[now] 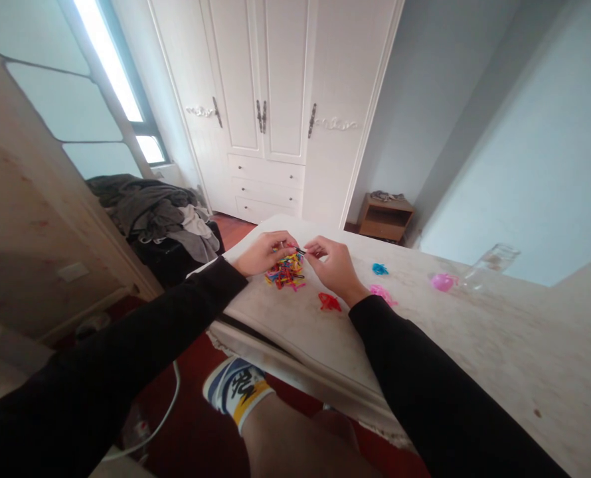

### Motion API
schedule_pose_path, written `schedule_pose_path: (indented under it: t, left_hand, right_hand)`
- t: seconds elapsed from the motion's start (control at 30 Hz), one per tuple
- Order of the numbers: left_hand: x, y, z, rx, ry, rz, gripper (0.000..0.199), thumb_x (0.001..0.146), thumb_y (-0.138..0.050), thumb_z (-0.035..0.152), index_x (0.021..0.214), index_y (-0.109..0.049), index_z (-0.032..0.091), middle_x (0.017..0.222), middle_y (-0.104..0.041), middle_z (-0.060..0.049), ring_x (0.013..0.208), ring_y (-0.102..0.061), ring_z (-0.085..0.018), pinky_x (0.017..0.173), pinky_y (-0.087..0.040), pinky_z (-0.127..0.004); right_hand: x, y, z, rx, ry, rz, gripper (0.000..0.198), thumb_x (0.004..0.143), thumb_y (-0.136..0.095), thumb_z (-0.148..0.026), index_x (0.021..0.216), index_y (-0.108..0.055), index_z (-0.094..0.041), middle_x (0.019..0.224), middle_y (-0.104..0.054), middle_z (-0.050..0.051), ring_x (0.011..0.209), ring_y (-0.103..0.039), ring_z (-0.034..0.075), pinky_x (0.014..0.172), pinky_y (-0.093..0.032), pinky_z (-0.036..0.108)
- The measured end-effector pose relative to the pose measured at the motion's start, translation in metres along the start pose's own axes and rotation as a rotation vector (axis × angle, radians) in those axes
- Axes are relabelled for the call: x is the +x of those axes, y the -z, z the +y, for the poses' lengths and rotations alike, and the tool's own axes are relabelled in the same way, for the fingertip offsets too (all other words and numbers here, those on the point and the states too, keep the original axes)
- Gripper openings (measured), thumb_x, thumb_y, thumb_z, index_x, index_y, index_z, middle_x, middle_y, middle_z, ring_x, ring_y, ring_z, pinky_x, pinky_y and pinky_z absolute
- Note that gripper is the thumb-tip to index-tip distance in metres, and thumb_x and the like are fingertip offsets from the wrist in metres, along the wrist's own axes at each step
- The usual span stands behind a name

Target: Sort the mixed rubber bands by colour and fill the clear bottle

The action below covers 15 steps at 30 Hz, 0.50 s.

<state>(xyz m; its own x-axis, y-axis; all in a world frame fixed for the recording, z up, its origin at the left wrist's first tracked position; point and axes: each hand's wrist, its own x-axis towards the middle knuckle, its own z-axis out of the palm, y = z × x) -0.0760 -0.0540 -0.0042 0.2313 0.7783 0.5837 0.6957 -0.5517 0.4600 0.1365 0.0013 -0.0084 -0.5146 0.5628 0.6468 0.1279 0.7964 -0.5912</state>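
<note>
Over a mixed pile of small colourful bands, a thin black band is pinched between the fingertips of my two hands. My left hand is closed at the pile's far left side and partly covers it. From the right, my right hand meets it with thumb and fingers pressed together. A red clump of bands lies just below my right wrist. Beyond that wrist is a pink clump, with a blue clump behind it.
On the pale table, a pink balloon-like thing lies by a clear glass bottle, which rests on its side. A white wardrobe, a small brown cabinet and heaped grey clothes stand beyond. My socked foot is below the edge.
</note>
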Motion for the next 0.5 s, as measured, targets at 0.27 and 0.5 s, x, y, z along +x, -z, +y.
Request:
schedule_pose_path:
  t: [0.27,0.5]
  left_hand:
    - [-0.0004,0.0018,0.0003,0.002,-0.022,-0.028,0.022,0.097,-0.059,0.035,0.089,-0.069,0.017,0.082,-0.070,-0.004,0.071,-0.060,-0.015,0.069,-0.047,-0.027]
    - [-0.0002,0.0023,0.0010,0.012,-0.016,-0.027,0.020,0.095,-0.059,0.033,0.086,-0.066,0.017,0.081,-0.068,-0.003,0.071,-0.059,-0.015,0.069,-0.046,-0.028]
  right_hand:
    - [0.0006,-0.0016,0.0022,-0.029,0.043,0.018,0.016,0.079,-0.062,-0.007,0.084,-0.072,-0.018,0.079,-0.075,0.002,0.074,-0.069,0.017,0.075,-0.053,0.029]
    - [0.0012,0.0002,-0.0023,-0.096,0.074,0.008,0.020,0.077,-0.060,-0.004,0.083,-0.073,-0.019,0.077,-0.075,0.002,0.074,-0.069,0.017,0.075,-0.051,0.028]
